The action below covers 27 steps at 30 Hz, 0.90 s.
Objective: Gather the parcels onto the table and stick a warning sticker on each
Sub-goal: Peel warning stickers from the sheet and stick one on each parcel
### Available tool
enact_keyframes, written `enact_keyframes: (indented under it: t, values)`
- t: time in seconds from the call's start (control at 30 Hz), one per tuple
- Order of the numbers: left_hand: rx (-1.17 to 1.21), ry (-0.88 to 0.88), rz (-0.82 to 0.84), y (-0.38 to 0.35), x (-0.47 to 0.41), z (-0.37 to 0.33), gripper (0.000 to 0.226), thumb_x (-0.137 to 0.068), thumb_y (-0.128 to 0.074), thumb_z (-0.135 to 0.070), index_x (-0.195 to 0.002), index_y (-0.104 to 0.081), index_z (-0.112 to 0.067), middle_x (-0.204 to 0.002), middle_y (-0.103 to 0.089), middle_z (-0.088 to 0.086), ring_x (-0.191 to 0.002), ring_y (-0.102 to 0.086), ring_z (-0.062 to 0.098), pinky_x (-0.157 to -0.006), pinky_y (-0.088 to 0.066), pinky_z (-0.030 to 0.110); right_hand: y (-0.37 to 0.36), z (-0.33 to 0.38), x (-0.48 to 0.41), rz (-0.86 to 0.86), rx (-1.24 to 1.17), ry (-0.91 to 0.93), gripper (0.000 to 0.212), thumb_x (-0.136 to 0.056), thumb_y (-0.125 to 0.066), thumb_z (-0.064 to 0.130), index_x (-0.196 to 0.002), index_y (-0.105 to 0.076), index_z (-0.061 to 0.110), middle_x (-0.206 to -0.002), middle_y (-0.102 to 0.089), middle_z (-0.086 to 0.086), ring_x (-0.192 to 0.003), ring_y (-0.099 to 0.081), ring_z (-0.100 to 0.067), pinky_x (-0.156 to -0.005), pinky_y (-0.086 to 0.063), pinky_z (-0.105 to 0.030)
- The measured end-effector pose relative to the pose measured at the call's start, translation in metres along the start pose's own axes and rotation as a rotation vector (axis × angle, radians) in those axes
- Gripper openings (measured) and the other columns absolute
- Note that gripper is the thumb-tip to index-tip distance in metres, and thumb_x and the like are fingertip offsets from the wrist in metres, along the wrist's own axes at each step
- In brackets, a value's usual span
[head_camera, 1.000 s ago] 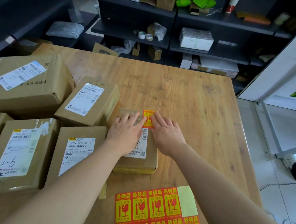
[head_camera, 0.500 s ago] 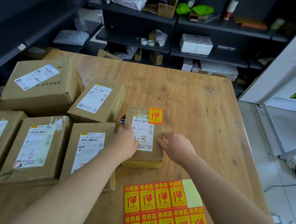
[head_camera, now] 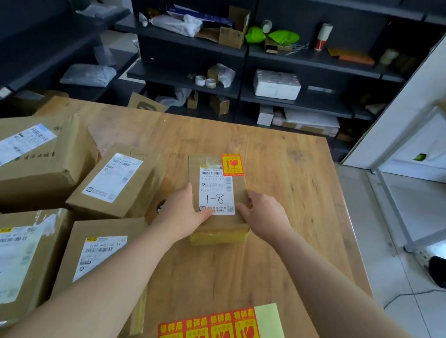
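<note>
A small brown parcel (head_camera: 237, 194) marked "1-8" lies in the middle of the wooden table (head_camera: 291, 181). A red and yellow warning sticker (head_camera: 232, 165) sits on its far right corner. My left hand (head_camera: 183, 212) grips the parcel's left side and my right hand (head_camera: 262, 215) grips its right side. A sheet of warning stickers (head_camera: 221, 335) lies at the near edge of the table, one slot peeled bare. Several other brown parcels (head_camera: 118, 180) with white labels crowd the left of the table.
Dark shelving (head_camera: 244, 51) behind the table holds boxes, bags, tape rolls and a white foam box (head_camera: 276, 84). A white frame (head_camera: 402, 213) stands on the tiled floor to the right. The table's right half is bare wood.
My hands left the sticker at the parcel's far corner and slid back to grip its two sides. The view has tilted up a little.
</note>
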<state>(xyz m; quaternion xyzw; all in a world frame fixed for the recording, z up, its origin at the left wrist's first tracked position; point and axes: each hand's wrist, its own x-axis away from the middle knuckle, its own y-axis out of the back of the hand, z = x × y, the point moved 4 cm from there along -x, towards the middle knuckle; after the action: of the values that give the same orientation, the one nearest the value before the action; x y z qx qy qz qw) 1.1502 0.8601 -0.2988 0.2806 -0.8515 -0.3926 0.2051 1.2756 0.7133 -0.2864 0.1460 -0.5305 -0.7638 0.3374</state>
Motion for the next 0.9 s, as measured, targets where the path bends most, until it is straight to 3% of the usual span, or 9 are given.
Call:
enact_keyframes:
  t: [0.2, 0.47, 0.63, 0.73, 0.9]
  values:
    - [-0.026, -0.007, 0.029, -0.009, -0.078, -0.033, 0.078, -0.079, -0.070, -0.044, -0.137, -0.037, -0.005, -0.138, -0.048, 0.010, -0.125, -0.045, 0.026, -0.087, -0.034, 0.027, 0.025, -0.021, -0.075, -0.013, 0.076, -0.009, 0.026, -0.095, -0.047, 0.038, -0.086, -0.046, 0.014, -0.078, -0.053, 0.000, -0.071, -0.051, -0.024, -0.052, -0.032, -0.031]
    - [-0.064, 0.011, 0.065, -0.030, -0.134, -0.043, 0.070, -0.082, -0.069, -0.039, -0.137, -0.038, -0.008, -0.137, -0.047, 0.011, -0.123, -0.047, 0.026, -0.082, -0.030, 0.024, 0.012, -0.041, -0.135, 0.043, 0.071, -0.017, 0.025, -0.096, -0.046, 0.038, -0.090, -0.046, 0.014, -0.082, -0.052, -0.001, -0.073, -0.051, -0.024, -0.056, -0.037, -0.031]
    - [-0.173, -0.083, 0.074, -0.030, -0.137, -0.049, 0.045, -0.086, -0.062, -0.038, -0.121, -0.049, -0.012, -0.120, -0.054, 0.006, -0.108, -0.054, 0.024, -0.086, -0.045, 0.032, 0.010, -0.047, -0.141, 0.018, 0.104, -0.001, 0.026, -0.096, -0.046, 0.039, -0.091, -0.047, 0.014, -0.078, -0.051, 0.000, -0.069, -0.051, -0.023, -0.048, -0.032, -0.029]
    - [-0.367, -0.141, 0.002, -0.021, -0.125, -0.055, 0.034, -0.089, -0.055, -0.037, -0.108, -0.051, -0.009, -0.110, -0.053, 0.006, -0.100, -0.053, 0.026, -0.082, -0.046, 0.037, 0.014, -0.042, -0.137, -0.076, 0.186, 0.086, 0.025, -0.095, -0.047, 0.037, -0.095, -0.052, 0.012, -0.091, -0.057, -0.004, -0.084, -0.055, -0.025, -0.058, -0.035, -0.030]
    - [-0.566, -0.240, -0.119, -0.002, -0.090, -0.064, 0.028, -0.091, -0.051, -0.034, -0.103, -0.053, -0.008, -0.108, -0.054, 0.008, -0.106, -0.047, 0.028, -0.089, -0.039, 0.037, 0.024, -0.020, -0.110, -0.160, 0.256, 0.214, 0.027, -0.097, -0.044, 0.035, -0.104, -0.055, 0.012, -0.107, -0.060, -0.003, -0.106, -0.052, -0.025, -0.073, -0.035, -0.031]
